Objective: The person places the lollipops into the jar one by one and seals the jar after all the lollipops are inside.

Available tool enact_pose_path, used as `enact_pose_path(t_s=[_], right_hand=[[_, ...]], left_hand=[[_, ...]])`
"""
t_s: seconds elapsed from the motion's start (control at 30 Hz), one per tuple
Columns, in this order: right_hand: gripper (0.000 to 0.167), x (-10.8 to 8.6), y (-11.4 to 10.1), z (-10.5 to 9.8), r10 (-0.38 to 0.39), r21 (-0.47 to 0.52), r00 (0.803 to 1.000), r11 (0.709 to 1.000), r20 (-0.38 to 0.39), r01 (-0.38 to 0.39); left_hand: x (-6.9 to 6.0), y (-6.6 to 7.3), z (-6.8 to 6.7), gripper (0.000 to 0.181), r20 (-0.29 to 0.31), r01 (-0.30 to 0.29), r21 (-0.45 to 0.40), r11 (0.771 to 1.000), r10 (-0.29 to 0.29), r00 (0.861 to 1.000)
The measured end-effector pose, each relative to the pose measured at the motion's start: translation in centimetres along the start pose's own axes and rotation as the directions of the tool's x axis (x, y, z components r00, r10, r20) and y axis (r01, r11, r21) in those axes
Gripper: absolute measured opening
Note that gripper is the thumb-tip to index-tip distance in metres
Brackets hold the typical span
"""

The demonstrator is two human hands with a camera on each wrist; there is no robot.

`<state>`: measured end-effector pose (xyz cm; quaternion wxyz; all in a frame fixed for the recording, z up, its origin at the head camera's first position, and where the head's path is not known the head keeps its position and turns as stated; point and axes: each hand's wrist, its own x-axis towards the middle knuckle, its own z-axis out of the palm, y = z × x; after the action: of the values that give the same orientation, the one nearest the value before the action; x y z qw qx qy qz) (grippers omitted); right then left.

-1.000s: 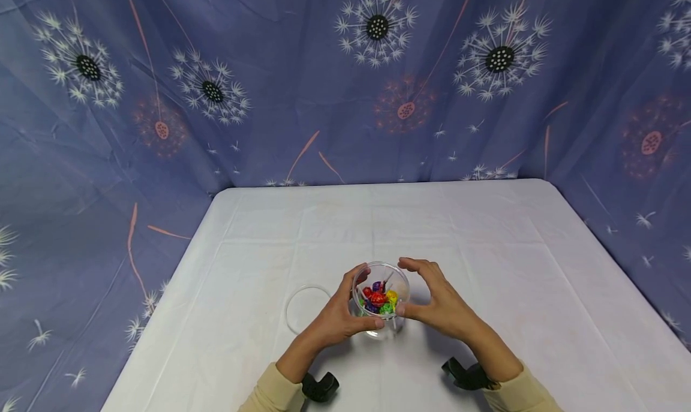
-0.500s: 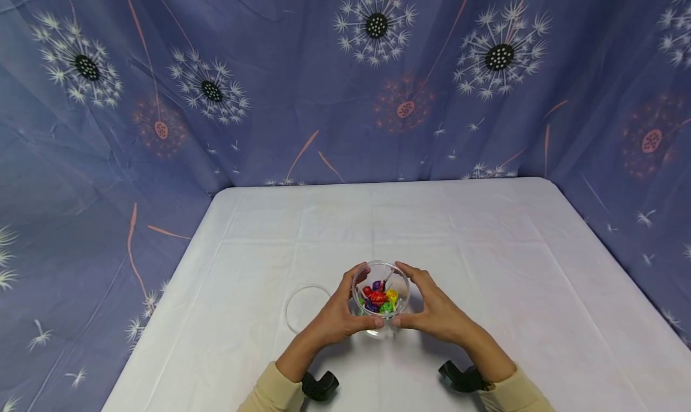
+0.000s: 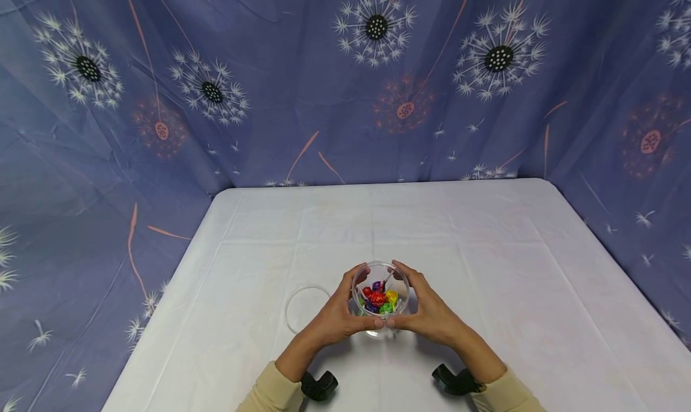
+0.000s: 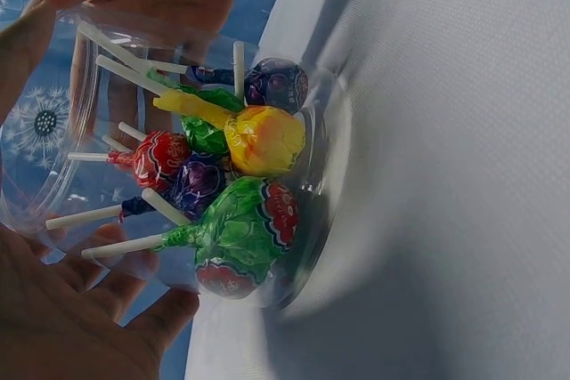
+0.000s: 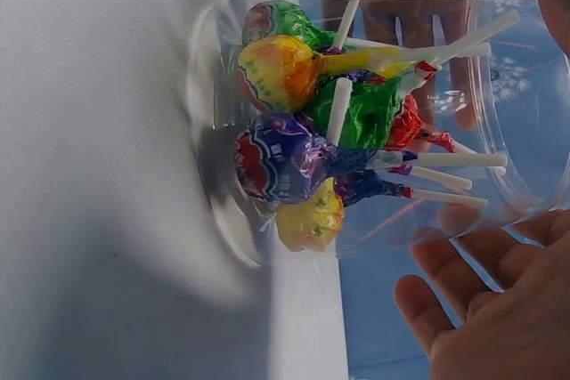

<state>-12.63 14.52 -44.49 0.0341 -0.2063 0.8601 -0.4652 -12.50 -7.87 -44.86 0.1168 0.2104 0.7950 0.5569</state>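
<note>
A clear round plastic jar (image 3: 380, 333) stands upright on the white cloth, its top uncovered. Several wrapped lollipops (image 3: 379, 298) lie inside, red, yellow, green and purple, with white sticks pointing up. My left hand (image 3: 333, 317) holds the jar's left side, thumb at the near rim and fingers round the wall. On the opposite side my right hand (image 3: 436, 316) grips it likewise, and the two thumbs almost meet in front. Through the wall, the left wrist view shows a green lollipop (image 4: 240, 233) closest; a purple lollipop (image 5: 280, 157) is nearest in the right wrist view.
A thin clear round lid (image 3: 306, 286) lies flat on the cloth just left of the left hand. The white-covered table (image 3: 540, 268) extends back to a blue dandelion-print curtain (image 3: 302, 82). Black wrist mounts (image 3: 320, 386) sit below both hands.
My right hand has come in leftward from beside the jar and now wraps its right side, thumb at the near rim. The left hand, jar and lid have stayed put.
</note>
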Motion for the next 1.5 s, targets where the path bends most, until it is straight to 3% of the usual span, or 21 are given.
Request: enact_pose_path(t_s=[0.4,0.6,0.8,1.13,1.37,1.5], right_hand=[[0.093,0.0,0.1,0.0,-0.025,0.032,1.0,0.999,-0.009,0.025],[0.092,-0.1,0.0,0.0,-0.024,0.029,1.0,0.999,-0.007,0.025],[0.091,0.0,-0.1,0.0,0.001,0.032,1.0,1.0,-0.01,-0.001],[0.092,0.0,0.1,0.0,-0.009,0.027,1.0,1.0,-0.004,0.009],[0.092,0.0,0.0,-0.1,-0.013,0.018,1.0,1.0,-0.004,0.013],[0.092,-0.1,0.0,-0.1,-0.015,0.024,1.0,1.0,-0.004,0.015]], left_hand=[[-0.2,0.6,-0.2,0.102,-0.022,0.04,0.09,0.995,-0.038,0.999],[-0.7,1.2,-0.7,0.106,-0.073,0.069,0.164,0.984,-0.058,0.996],[-1.4,1.2,-2.1,0.104,-0.141,0.09,0.244,0.966,-0.056,0.988],[-2.9,-0.2,-4.5,0.106,-0.247,0.21,0.371,0.905,-0.122,0.961],[-4.2,-1.7,-6.1,0.11,-0.249,0.237,0.492,0.838,-0.125,0.96],[-4.8,-2.6,-6.6,0.111,-0.246,0.247,0.531,0.811,-0.131,0.96]])
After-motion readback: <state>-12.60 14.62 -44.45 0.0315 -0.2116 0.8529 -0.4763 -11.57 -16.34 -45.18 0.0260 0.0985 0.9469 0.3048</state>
